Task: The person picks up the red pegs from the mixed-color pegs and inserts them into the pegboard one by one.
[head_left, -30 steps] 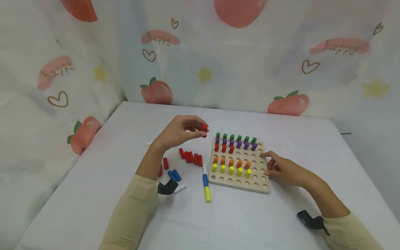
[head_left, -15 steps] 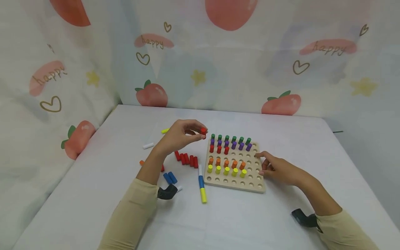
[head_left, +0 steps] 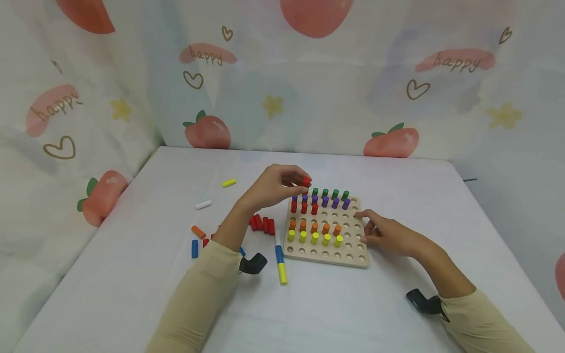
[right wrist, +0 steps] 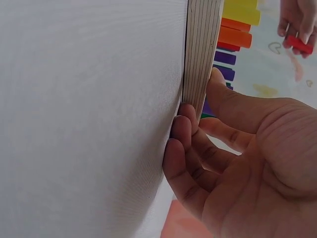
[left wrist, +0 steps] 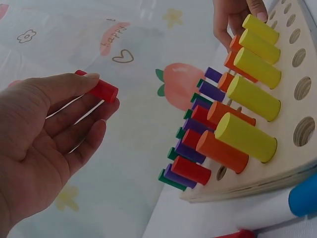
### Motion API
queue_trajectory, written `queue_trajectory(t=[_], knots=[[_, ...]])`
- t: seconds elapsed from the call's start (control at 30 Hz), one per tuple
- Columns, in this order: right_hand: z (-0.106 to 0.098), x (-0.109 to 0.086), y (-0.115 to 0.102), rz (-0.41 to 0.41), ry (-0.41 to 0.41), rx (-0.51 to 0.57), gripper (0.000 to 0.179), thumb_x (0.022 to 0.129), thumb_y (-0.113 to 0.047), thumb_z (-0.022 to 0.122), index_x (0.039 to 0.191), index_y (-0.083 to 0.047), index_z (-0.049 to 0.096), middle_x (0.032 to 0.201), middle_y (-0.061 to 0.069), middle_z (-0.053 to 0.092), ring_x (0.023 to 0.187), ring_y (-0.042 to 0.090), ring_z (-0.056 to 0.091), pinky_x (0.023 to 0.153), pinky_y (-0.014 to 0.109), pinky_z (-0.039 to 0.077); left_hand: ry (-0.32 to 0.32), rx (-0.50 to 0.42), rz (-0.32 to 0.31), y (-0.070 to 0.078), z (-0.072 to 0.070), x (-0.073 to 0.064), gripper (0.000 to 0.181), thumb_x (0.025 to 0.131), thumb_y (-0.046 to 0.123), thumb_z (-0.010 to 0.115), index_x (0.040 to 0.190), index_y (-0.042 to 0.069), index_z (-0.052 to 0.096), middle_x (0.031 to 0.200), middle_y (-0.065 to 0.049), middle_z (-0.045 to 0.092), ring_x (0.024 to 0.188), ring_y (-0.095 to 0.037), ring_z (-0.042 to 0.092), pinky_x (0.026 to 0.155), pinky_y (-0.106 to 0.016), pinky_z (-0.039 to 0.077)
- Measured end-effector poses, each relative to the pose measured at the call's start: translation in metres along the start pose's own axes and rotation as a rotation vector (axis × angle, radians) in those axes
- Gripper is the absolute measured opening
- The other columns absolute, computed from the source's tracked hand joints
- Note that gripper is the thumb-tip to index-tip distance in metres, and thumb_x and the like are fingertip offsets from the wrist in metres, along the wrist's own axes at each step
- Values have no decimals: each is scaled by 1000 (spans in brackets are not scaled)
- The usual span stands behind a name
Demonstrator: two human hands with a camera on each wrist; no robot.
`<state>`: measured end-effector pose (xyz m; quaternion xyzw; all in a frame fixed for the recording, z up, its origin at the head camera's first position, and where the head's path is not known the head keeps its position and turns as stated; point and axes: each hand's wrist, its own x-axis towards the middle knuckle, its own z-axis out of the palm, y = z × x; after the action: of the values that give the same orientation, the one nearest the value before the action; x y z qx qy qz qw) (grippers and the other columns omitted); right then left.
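Observation:
My left hand (head_left: 282, 184) pinches a red peg (left wrist: 105, 90) between thumb and fingertips, held above the far left part of the wooden pegboard (head_left: 353, 257). Rows of green, purple, red, orange and yellow pegs stand upright in the board. The red row (head_left: 304, 208) has three pegs at its left end, with bare holes to their right. At the board's right edge is my right hand (head_left: 390, 238). In the right wrist view its thumb (right wrist: 233, 104) lies on the board's top edge and its curled fingers (right wrist: 185, 163) are at the underside, gripping it.
Several loose red pegs (head_left: 266, 225) lie left of the board. A white, blue and yellow line of pegs (head_left: 280, 255) lies along its left side. Farther left are a yellow peg (head_left: 229, 183), a white peg (head_left: 203, 204), an orange peg (head_left: 198, 232) and a blue peg (head_left: 194, 248).
My left hand has carried the red peg rightward, from left of the board to over its far left rows. The right hand has kept its grip on the board edge. The head view has shifted slightly.

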<state>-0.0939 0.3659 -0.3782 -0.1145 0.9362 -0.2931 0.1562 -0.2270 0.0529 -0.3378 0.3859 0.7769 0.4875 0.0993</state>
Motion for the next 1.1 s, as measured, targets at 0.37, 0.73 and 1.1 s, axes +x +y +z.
queue_trajectory(t=[0.37,0.73,1.1], knots=[[-2,1,3,-1,-6,4,60,100,-20,72,148,-3,41,98,2,58,84,18,53,74,34,47,-54,-34,-8,2,20,20,24,97,14,76,120,9,74,109,3,73,99,-14,67,91,-27,54],[-7,6,5,-4,-20,17,60,100,-21,72,148,-4,40,97,3,58,84,19,53,74,34,47,-68,9,-21,4,28,32,21,98,14,75,118,9,74,108,2,73,99,-13,67,90,-25,53],[-5,4,7,31,-23,15,61,100,-22,72,148,-3,40,98,3,57,85,20,53,76,37,46,-33,-11,-102,-5,43,37,21,99,13,73,119,9,73,112,-2,72,102,-14,69,90,-25,55]])
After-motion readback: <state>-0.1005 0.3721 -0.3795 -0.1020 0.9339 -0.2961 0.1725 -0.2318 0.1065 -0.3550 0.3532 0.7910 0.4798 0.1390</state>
